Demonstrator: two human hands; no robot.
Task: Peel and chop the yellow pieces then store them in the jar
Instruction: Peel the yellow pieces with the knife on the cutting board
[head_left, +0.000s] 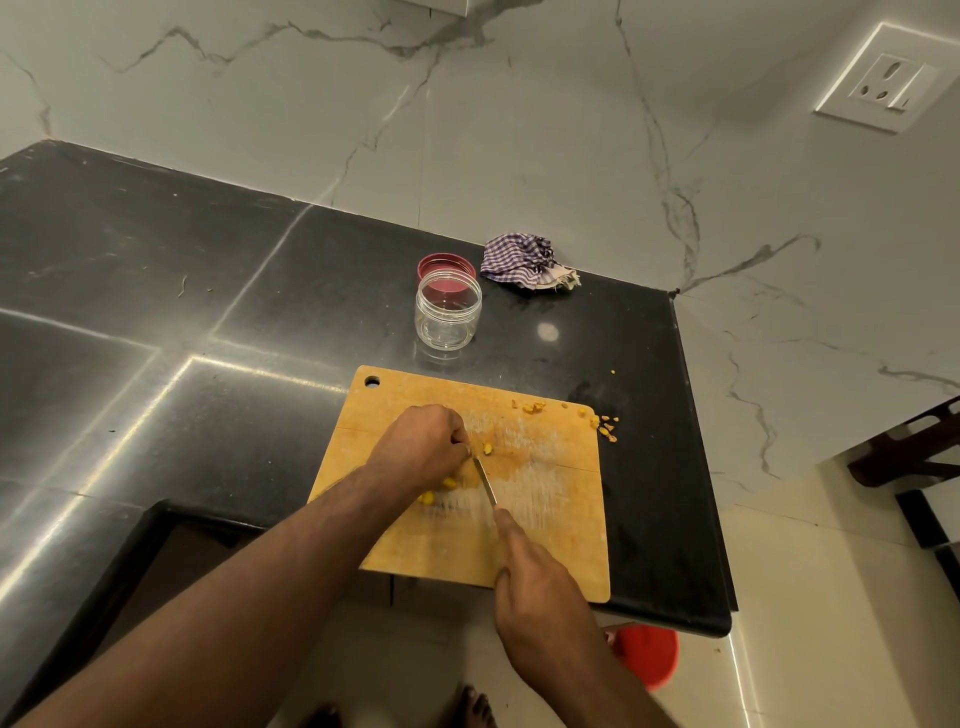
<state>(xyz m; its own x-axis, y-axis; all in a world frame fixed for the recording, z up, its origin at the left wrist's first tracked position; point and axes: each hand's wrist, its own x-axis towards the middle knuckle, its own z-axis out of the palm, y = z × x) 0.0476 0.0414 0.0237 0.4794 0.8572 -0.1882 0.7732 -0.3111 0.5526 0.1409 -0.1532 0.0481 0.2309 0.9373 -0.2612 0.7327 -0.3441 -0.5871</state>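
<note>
A wooden cutting board (550, 525) lies near the counter's front right corner. My left hand (423, 441) rests on it with curled fingers, holding a yellow piece against the board; what it holds is mostly hidden. Chopped yellow bits (488, 448) lie by its fingertips, and more yellow bits (427, 498) sit under its wrist. My right hand (535, 577) grips a knife (485, 483), index finger along the spine, with the blade tip beside the left fingers. Peel scraps (602, 426) lie at the board's far right edge. An open clear jar (448, 316) stands beyond the board.
A dark red lid (447, 266) lies behind the jar, and a crumpled checked cloth (524, 260) beside it. The black counter (182, 291) meets a marble wall with a socket (891, 83). A red bucket (649, 657) stands on the floor below the counter edge.
</note>
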